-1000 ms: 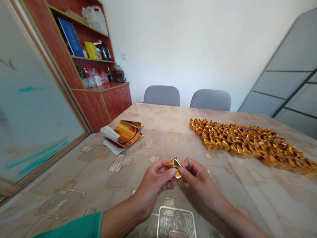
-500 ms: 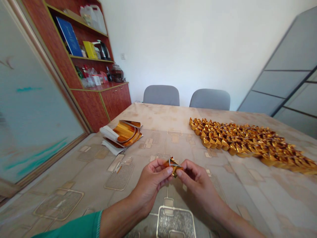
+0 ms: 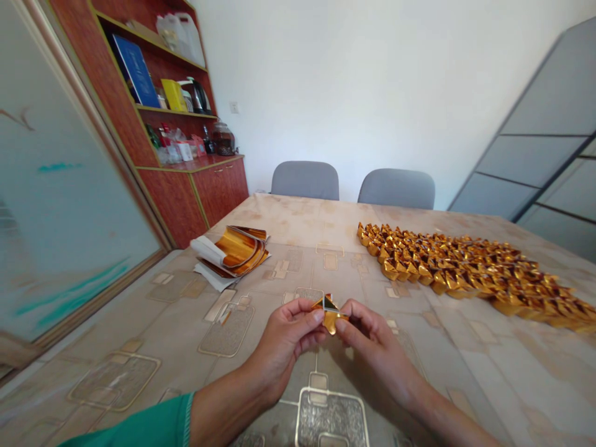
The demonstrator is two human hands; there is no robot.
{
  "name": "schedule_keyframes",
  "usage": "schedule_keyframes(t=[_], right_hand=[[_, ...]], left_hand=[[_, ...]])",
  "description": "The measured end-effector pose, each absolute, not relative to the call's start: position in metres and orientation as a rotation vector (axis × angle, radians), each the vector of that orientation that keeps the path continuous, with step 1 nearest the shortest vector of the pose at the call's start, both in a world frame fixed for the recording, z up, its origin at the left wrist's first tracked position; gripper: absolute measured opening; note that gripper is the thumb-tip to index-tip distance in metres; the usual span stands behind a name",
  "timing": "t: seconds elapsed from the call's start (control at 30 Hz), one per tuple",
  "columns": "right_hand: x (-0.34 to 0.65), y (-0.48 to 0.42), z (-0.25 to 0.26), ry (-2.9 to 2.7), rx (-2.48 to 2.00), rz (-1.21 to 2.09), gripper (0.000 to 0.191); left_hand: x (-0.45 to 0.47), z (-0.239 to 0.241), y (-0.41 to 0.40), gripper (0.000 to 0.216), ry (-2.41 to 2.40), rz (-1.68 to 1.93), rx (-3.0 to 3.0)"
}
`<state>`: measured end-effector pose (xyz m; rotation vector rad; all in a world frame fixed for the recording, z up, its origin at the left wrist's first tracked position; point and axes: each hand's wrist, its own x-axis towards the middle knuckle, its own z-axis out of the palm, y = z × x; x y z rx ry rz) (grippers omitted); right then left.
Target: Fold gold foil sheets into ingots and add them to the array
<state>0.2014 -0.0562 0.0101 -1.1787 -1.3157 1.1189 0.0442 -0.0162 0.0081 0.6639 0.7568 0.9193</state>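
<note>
A small folded piece of gold foil paper (image 3: 331,321) is held above the table between my two hands. My left hand (image 3: 291,332) pinches its left side with thumb and fingers. On its right side, my right hand (image 3: 372,332) grips it the same way, thumb at the lower front. Dark and pale inner faces show at the top of the piece. To the left lies a loose stack of gold foil sheets (image 3: 239,251) with white backing. Many folded gold paper ingots (image 3: 442,261) stand in close rows on the right.
A patterned cloth covers the table (image 3: 153,323). Beyond its far edge stand two grey chairs (image 3: 305,180) against a white wall. A red-brown cabinet (image 3: 186,192) with a kettle, jars and bottles is at the back left, beside a frosted glass door (image 3: 65,205).
The gold piece has opened and changed shape a little between my fingers, showing a dark triangular face. Both hands stay in nearly the same place. The view has shifted slightly.
</note>
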Motion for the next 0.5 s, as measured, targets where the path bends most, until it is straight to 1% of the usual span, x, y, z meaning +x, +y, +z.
schedule_keyframes(t=[0.23, 0.5], right_hand=[[0.1976, -0.0552, 0.0043, -1.247, -1.060, 1.199, 0.026], [0.1983, -0.0554, 0.0067, -1.157, -1.014, 1.200, 0.030]], left_hand=[[0.0438, 0.0063, -0.0198, 0.031, 0.778, 0.883, 0.778], [0.0457, 0.0109, -0.0198, 0.032, 0.737, 0.840, 0.772]])
